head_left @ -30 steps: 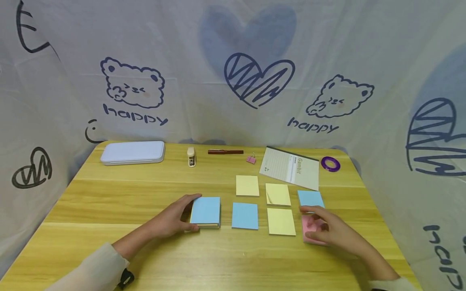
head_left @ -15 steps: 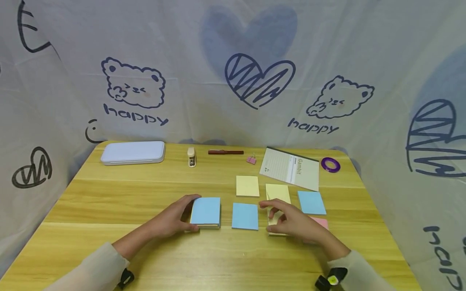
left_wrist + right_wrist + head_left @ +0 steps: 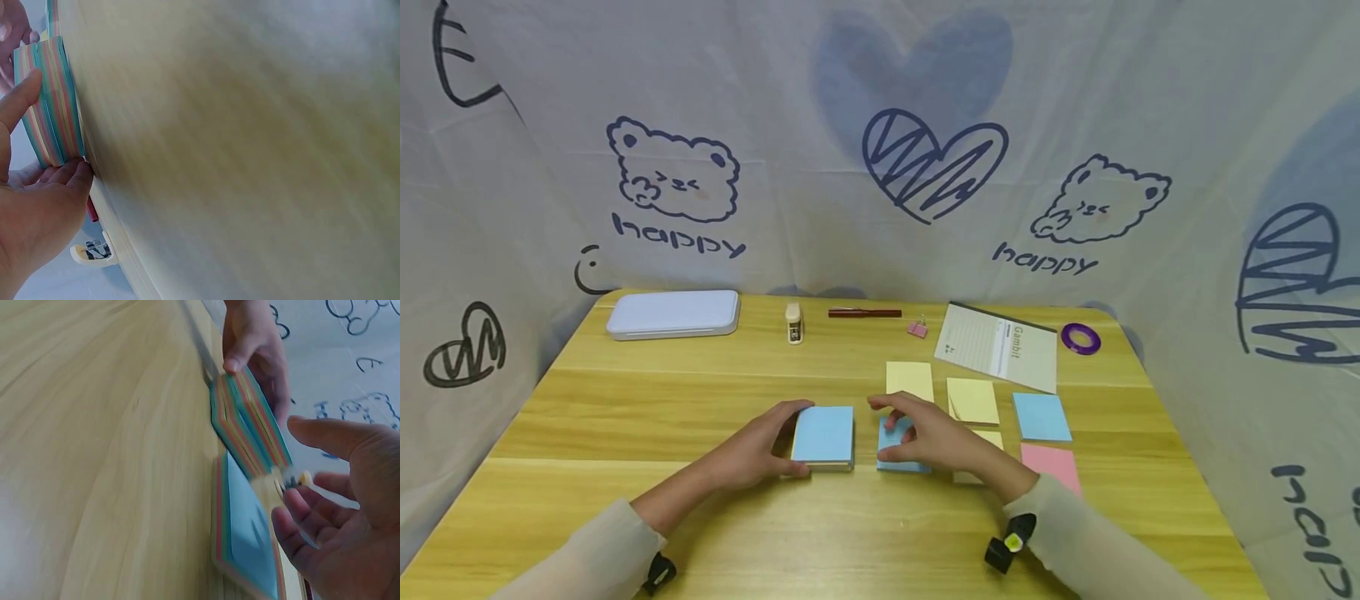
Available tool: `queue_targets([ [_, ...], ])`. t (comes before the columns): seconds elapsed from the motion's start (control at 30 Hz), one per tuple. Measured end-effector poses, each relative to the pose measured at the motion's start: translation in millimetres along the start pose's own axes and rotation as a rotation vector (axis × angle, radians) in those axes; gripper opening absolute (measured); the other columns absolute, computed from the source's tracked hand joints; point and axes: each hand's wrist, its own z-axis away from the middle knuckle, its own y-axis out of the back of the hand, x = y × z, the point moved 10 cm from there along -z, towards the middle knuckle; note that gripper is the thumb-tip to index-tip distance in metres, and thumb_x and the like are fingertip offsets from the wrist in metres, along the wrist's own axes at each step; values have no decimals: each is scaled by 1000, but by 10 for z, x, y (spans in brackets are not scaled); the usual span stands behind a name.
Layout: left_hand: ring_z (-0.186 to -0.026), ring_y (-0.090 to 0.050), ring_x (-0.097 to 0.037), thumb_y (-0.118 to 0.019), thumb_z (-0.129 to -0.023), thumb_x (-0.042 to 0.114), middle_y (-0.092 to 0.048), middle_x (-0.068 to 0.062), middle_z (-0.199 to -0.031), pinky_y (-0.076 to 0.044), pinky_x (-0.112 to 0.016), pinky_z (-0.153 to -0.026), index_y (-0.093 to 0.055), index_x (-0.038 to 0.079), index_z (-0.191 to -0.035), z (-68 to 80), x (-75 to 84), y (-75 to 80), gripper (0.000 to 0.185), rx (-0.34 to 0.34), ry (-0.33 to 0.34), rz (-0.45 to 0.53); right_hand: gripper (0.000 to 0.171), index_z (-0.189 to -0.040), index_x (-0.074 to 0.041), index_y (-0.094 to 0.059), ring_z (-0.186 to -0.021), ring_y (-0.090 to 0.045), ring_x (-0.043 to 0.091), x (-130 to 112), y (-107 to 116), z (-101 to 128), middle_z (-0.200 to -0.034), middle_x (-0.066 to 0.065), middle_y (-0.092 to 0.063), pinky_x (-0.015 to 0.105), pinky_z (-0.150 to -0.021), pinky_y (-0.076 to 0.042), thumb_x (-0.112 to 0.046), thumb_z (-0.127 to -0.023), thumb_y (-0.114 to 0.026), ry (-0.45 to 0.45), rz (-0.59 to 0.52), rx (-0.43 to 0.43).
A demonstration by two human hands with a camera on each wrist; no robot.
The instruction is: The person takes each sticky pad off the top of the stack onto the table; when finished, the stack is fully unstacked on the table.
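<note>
My left hand (image 3: 748, 452) grips a thick stack of sticky notes (image 3: 823, 433), thumb on the near side and fingers on the far side. The stack has a blue top, and striped coloured edges show in the left wrist view. Over a thinner blue sticky note pad (image 3: 247, 519) hovers my right hand (image 3: 938, 439), fingers loosely bent with nothing between them. That pad lies flat just right of the stack, partly hidden by the hand in the head view. To its right are yellow pads (image 3: 973, 402), another blue pad (image 3: 1042, 417) and a pink pad (image 3: 1051, 467), partly covered by my right forearm.
Along the back of the wooden table stand or lie a white case (image 3: 673, 314), a correction-fluid-like bottle (image 3: 794, 323), a dark red pen (image 3: 865, 313), a pink binder clip (image 3: 917, 330), a notebook (image 3: 1000, 346) and a purple tape roll (image 3: 1081, 338). A printed curtain hangs behind.
My right hand has moved left from the pink pad, across the yellow pads, to above the blue pad beside the stack. The left hand keeps holding the stack in place.
</note>
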Motion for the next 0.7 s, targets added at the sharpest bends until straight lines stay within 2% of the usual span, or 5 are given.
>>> queue_targets([
  [0.13, -142, -45, -38, -85, -88, 20, -47, -18, -152, -38, -59, -115, -34, 1, -156, -4, 8, 0, 88, -3, -8, 10, 79, -158, -7, -40, -120, -56, 27, -95, -87, -128, -143, 13, -53, 37, -92, -57, -25, -92, -81, 11, 25, 10],
  [0.3, -140, -47, -37, -86, -87, 21, -49, -17, -150, -39, -59, -114, -34, 0, -156, -10, 3, -1, 88, -5, -15, 5, 87, -159, -8, -38, -133, -53, 28, -164, -203, -244, -154, 11, -46, 46, -102, -52, -34, -90, -83, 6, 84, 11],
  [0.5, -140, -47, -37, -86, -87, 24, -48, -17, -150, -39, -58, -115, -34, 1, -156, -19, -16, 1, 89, -7, -20, 1, 91, -158, -11, -41, -143, -44, 22, -169, -318, -343, -156, 6, -46, 44, -118, -39, -41, -85, -86, -14, 161, 16],
  [0.7, -139, -47, -37, -85, -87, 25, -47, -18, -150, -38, -59, -115, -34, 0, -155, -17, -20, -1, 89, -4, -28, 0, 88, -157, -12, -42, -143, -43, 23, -209, -363, -361, -156, 6, -47, 44, -119, -38, -38, -85, -86, -20, 208, 24],
])
